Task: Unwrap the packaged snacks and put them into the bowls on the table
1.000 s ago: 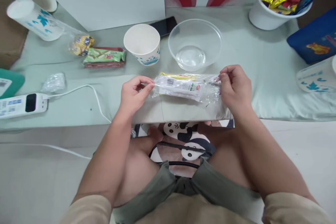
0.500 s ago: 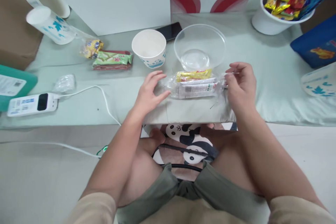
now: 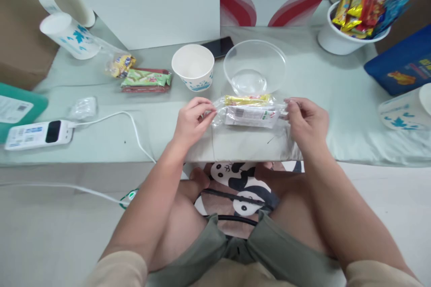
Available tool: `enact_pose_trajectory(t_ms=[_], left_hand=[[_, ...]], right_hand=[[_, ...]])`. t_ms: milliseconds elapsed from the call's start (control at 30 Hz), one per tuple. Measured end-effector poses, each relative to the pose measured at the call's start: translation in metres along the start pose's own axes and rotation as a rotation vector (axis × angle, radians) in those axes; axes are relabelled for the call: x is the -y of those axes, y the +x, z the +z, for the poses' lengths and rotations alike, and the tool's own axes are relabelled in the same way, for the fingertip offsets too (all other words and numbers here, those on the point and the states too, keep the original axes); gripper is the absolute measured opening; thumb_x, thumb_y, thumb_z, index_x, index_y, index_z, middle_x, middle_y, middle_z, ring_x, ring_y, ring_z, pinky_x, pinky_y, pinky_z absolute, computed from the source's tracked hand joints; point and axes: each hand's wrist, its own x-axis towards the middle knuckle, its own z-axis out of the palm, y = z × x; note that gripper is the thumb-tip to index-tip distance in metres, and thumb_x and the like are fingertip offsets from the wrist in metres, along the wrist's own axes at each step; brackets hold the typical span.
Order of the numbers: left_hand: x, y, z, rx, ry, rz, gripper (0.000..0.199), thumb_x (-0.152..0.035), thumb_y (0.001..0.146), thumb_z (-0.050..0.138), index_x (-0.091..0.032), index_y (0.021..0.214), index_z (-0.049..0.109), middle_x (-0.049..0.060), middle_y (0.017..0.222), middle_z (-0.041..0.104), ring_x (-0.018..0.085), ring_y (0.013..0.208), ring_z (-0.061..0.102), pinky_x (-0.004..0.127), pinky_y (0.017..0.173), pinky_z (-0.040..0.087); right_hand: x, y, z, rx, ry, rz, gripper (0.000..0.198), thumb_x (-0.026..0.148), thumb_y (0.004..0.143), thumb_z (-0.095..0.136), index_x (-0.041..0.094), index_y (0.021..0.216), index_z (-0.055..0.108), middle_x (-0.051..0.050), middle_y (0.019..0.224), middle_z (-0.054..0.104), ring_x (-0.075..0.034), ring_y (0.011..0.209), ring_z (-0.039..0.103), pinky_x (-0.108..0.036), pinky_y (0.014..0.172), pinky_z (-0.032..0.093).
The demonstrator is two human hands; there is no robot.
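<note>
A clear plastic bag (image 3: 220, 114) with wrapped snacks inside lies stretched between my hands near the table's front edge. Through it show a yellow snack packet (image 3: 247, 100) and a white-wrapped bar (image 3: 251, 116) with a barcode. My left hand (image 3: 195, 121) pinches the bag's left end between thumb and fingers. At the opposite end, my right hand (image 3: 308, 121) grips the gathered plastic, its fingers curled. Just behind the bag stands a clear plastic bowl (image 3: 254, 65), and a paper cup (image 3: 193, 67) is to its left.
Green and red snack packets (image 3: 146, 80) lie left of the cup, near a bagged yellow snack (image 3: 121, 65). A black phone (image 3: 218, 47) rests behind. A white bucket of snacks (image 3: 350, 40) stands back right. A white power bank (image 3: 38, 134) with a cable sits at left.
My left hand has closed from spread fingers to a pinch on the bag's left end. The bag appears pulled straighter. My right hand still grips its end; the view has shifted slightly.
</note>
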Motion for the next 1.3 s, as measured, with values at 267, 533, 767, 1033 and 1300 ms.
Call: enact_pose_trajectory(t_ms=[267,533,767,1033,1300], left_hand=[[0.003,-0.002,-0.016,-0.182,-0.133,-0.051,0.025,-0.047,0.09,0.072,-0.022,0.084,0.071,0.006,0.104,0.07,0.019,0.098,0.066,0.032,0.081,0.055],[0.018,-0.007,-0.022,-0.281,-0.295,-0.272,0.028,-0.049,0.08,0.079,-0.022,0.08,0.07,0.004,0.093,0.07,0.011,0.066,0.06,0.026,0.056,0.05],[0.019,-0.01,-0.034,0.006,-0.093,-0.34,0.026,-0.038,0.075,0.076,-0.02,0.094,0.076,0.004,0.097,0.071,0.011,0.065,0.058,0.026,0.058,0.048],[0.016,-0.013,-0.037,0.071,0.095,-0.296,0.03,-0.034,0.081,0.068,-0.02,0.107,0.072,0.005,0.099,0.071,0.017,0.081,0.065,0.031,0.075,0.054],[-0.007,-0.005,-0.008,0.184,-0.04,-0.32,0.021,-0.036,0.083,0.066,-0.02,0.095,0.073,0.002,0.08,0.071,0.015,0.065,0.061,0.028,0.063,0.05]], right_hand=[[0.003,0.001,-0.003,0.019,0.125,0.056,0.029,0.048,0.09,0.064,0.022,0.089,0.078,0.001,0.061,0.061,-0.014,0.054,0.054,-0.028,0.055,0.045],[0.004,-0.004,-0.004,0.097,-0.003,0.038,0.029,0.049,0.086,0.066,0.024,0.084,0.078,0.0,0.062,0.063,-0.016,0.059,0.058,-0.03,0.057,0.047],[-0.008,-0.008,-0.006,0.035,0.009,0.073,0.021,0.044,0.083,0.068,0.026,0.09,0.075,0.001,0.062,0.062,-0.018,0.06,0.058,-0.033,0.06,0.05],[-0.025,-0.002,-0.009,-0.046,0.035,0.063,0.028,0.037,0.091,0.059,0.028,0.117,0.06,-0.004,0.089,0.067,-0.021,0.079,0.066,-0.041,0.074,0.059],[-0.028,-0.016,-0.033,0.184,-0.014,0.15,0.05,0.032,0.08,0.07,0.027,0.128,0.058,-0.005,0.099,0.07,-0.017,0.064,0.061,-0.037,0.062,0.056]])
